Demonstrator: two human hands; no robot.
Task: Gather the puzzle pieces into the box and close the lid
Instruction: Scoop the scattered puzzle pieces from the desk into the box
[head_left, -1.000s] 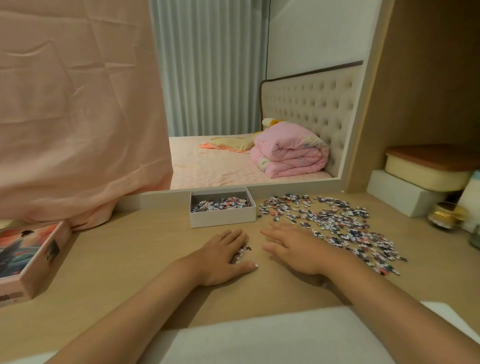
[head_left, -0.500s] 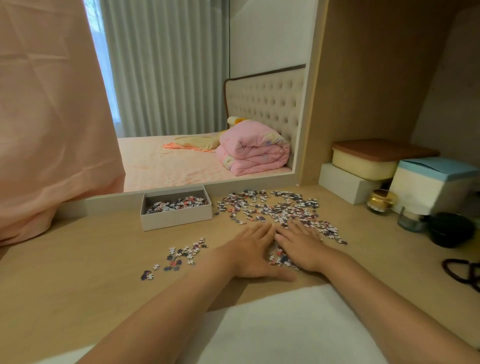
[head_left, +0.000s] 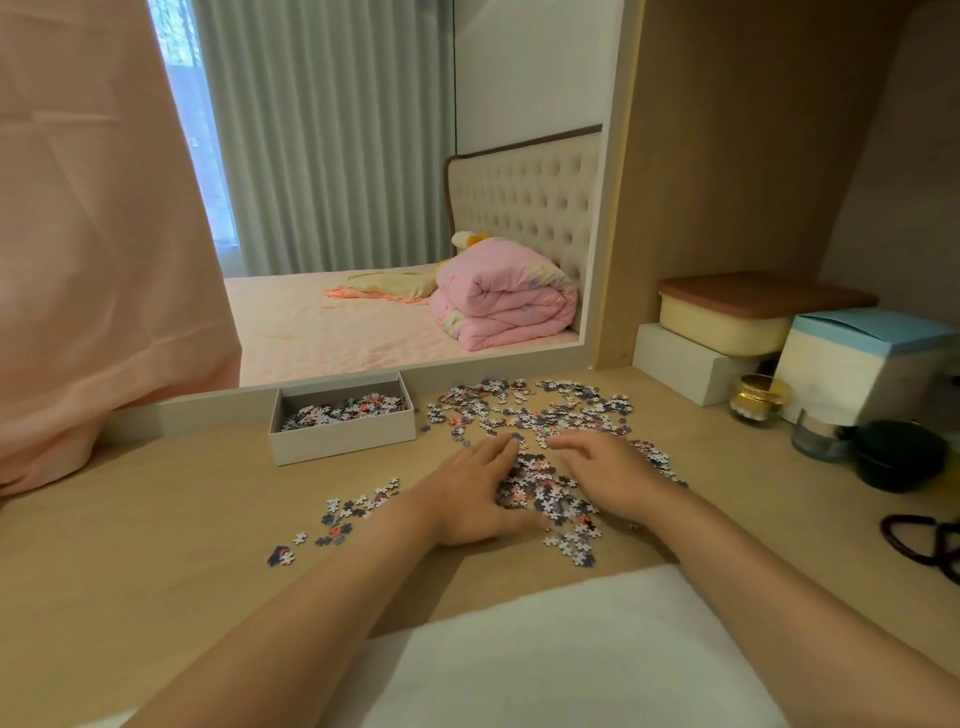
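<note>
Since half a second ago my left hand (head_left: 467, 496) and right hand (head_left: 610, 470) have raked puzzle pieces (head_left: 545, 491) into a heap between them. Both are released, grasping nothing. The box (head_left: 343, 441) stands lidless beyond my left hand, so a scoop is due next.

Matt wooden desk (head_left: 156, 545), grey cardboard box (head_left: 343, 441), pink cloth curtain (head_left: 93, 260).

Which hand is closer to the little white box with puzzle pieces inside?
The left hand. It lies just right of the box and a little in front of it. The right hand is farther right still, beyond the left one.
</note>
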